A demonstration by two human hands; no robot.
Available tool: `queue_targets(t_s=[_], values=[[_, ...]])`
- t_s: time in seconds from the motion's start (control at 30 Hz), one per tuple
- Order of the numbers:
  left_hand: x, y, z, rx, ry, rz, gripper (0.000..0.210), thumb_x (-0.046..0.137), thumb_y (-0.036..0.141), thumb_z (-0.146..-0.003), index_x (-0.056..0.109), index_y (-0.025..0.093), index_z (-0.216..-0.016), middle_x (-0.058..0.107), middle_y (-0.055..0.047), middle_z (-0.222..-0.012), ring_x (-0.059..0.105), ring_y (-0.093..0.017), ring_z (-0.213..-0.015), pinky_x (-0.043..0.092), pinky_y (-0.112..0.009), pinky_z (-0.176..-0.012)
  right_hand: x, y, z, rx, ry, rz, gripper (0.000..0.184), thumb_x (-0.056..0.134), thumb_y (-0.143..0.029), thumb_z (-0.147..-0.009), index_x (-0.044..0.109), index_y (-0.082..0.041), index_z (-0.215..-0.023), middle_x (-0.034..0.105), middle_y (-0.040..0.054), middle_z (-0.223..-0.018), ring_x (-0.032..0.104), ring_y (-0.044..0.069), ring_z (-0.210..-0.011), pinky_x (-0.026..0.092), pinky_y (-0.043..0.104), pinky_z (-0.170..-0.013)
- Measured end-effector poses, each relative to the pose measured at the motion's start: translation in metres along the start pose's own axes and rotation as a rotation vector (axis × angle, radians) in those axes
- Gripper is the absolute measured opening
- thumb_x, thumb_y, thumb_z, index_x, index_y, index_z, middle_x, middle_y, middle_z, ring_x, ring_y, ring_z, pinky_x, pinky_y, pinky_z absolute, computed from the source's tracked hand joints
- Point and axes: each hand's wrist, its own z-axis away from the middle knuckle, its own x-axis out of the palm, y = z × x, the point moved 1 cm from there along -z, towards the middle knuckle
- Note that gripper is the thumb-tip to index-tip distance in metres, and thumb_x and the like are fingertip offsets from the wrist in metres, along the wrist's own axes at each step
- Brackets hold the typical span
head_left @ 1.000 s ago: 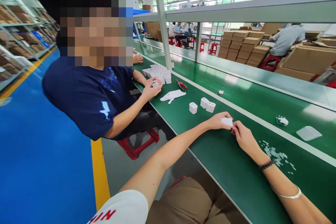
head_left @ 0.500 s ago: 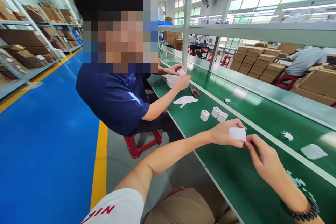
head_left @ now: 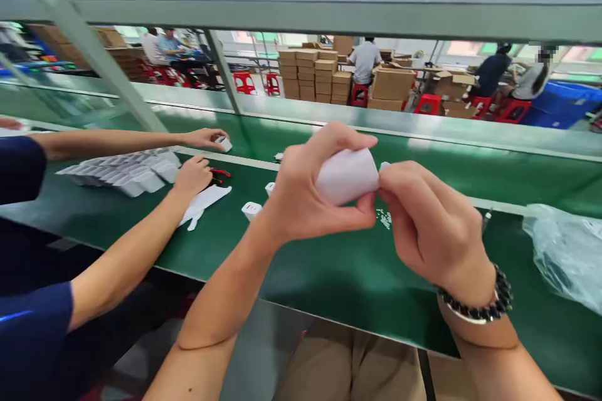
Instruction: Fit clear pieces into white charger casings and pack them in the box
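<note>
My left hand (head_left: pixel 301 194) grips a smooth white charger housing (head_left: pixel 348 175) between thumb and fingers, holding it up above the green table, tilted on its side. At the housing's right end, my right hand (head_left: pixel 433 225) is closed in a pinch. A small white bit (head_left: pixel 384 166) shows at its fingertips; whether it is a separate part I cannot tell. Below and between the hands lies a scatter of tiny white pieces (head_left: pixel 384 219). Left of my left wrist stands a white charger (head_left: pixel 251 210) with slots on top, and another one is partly hidden behind my hand.
A co-worker's hand (head_left: pixel 207 138) on the left holds a similar white charger (head_left: pixel 224 143). Near it are a white divided tray (head_left: pixel 136 175), red-handled pliers (head_left: pixel 221 173) and a flat white cutout (head_left: pixel 207 203). A clear plastic bag (head_left: pixel 564 250) lies at right.
My view has swung right and down onto the table. Both hands still hold up the white housing together. The co-worker's hands have parted, one reaching forward with a charger.
</note>
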Motion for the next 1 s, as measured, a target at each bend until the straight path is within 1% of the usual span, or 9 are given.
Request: queue_targets(t_s=[0.1,0.2,0.33,0.4,0.5,0.63,0.73,0.87,1.0], values=[[0.005,-0.025,-0.022,-0.067,-0.117,0.062,0.04,0.076,0.023,-0.059,0.064,0.021,-0.098,0.065,-0.001,-0.088,0.061,-0.015,-0.079,0.054,-0.03,-0.068,0.009,0.028,-0.002,0.057,-0.084,-0.074,0.02,0.037,-0.009,-0.098,0.052,-0.022,-0.102,0.057,0.0038,-0.086,0.058,0.016,-0.073,0.048,0.028,-0.065],[0.007,-0.04,-0.032,-0.081,-0.126,0.06,0.034,0.075,0.027,-0.063,0.065,0.021,-0.095,0.064,-0.001,-0.083,0.062,-0.016,-0.076,0.053,-0.031,-0.065,0.018,0.046,-0.003,0.063,-0.095,-0.119,0.018,0.035,-0.012,-0.1,0.05,-0.022,-0.104,0.056,0.0029,-0.086,0.057,0.016,-0.074,0.049,0.028,-0.067],[0.008,-0.034,-0.027,0.068,-0.118,-0.045,0.042,0.078,0.026,-0.056,0.066,0.026,-0.097,0.065,0.0,-0.086,0.062,-0.016,-0.07,0.051,-0.031,-0.056,0.02,0.047,-0.004,0.001,-0.109,-0.156,0.021,0.029,-0.016,-0.102,0.049,-0.021,-0.103,0.053,0.0037,-0.086,0.057,0.016,-0.077,0.051,0.029,-0.07],[0.007,-0.031,-0.024,0.112,-0.097,-0.066,0.048,0.08,0.023,-0.053,0.067,0.03,-0.099,0.066,0.001,-0.089,0.062,-0.018,-0.072,0.052,-0.034,-0.057,0.02,0.043,-0.005,-0.012,-0.117,-0.141,0.023,0.026,-0.015,-0.102,0.048,-0.021,-0.099,0.051,0.0036,-0.084,0.057,0.016,-0.078,0.051,0.029,-0.069],[0.006,-0.038,-0.024,0.186,-0.095,-0.102,0.051,0.078,0.023,-0.056,0.066,0.03,-0.106,0.068,0.0,-0.095,0.064,-0.019,-0.078,0.055,-0.036,-0.061,0.026,0.043,-0.006,-0.009,-0.122,-0.098,0.023,0.027,-0.011,-0.099,0.047,-0.02,-0.095,0.049,0.0036,-0.082,0.055,0.016,-0.076,0.051,0.03,-0.066],[0.007,-0.063,-0.026,0.284,-0.148,-0.133,0.052,0.077,0.03,-0.058,0.063,0.025,-0.108,0.067,0.002,-0.094,0.063,-0.011,-0.069,0.049,-0.024,-0.049,0.041,0.053,-0.006,0.028,-0.142,-0.106,0.02,0.031,-0.006,-0.095,0.043,-0.021,-0.092,0.049,0.0033,-0.081,0.052,0.016,-0.072,0.05,0.031,-0.065],[0.007,-0.074,-0.022,0.223,-0.173,-0.067,0.052,0.078,0.028,-0.058,0.061,0.024,-0.106,0.067,0.003,-0.088,0.058,-0.007,-0.059,0.039,-0.017,-0.041,0.05,0.058,-0.005,0.042,-0.159,-0.167,0.019,0.03,-0.01,-0.099,0.042,-0.022,-0.091,0.048,0.0018,-0.081,0.053,0.015,-0.073,0.05,0.03,-0.068],[0.003,-0.066,-0.011,0.062,-0.155,-0.04,0.05,0.077,0.02,-0.056,0.062,0.026,-0.103,0.067,0.003,-0.088,0.059,-0.008,-0.058,0.041,-0.02,-0.043,0.05,0.055,-0.005,0.007,-0.147,-0.217,0.019,0.028,-0.017,-0.103,0.043,-0.022,-0.092,0.048,0.0013,-0.081,0.053,0.013,-0.072,0.05,0.028,-0.067],[-0.003,-0.047,-0.009,0.162,-0.183,-0.045,0.051,0.075,0.017,-0.058,0.061,0.019,-0.107,0.065,-0.001,-0.092,0.059,-0.008,-0.062,0.043,-0.018,-0.042,0.04,0.042,-0.004,-0.032,-0.096,-0.203,0.018,0.032,-0.015,-0.101,0.046,-0.02,-0.092,0.047,0.0012,-0.078,0.053,0.013,-0.07,0.048,0.026,-0.062]])
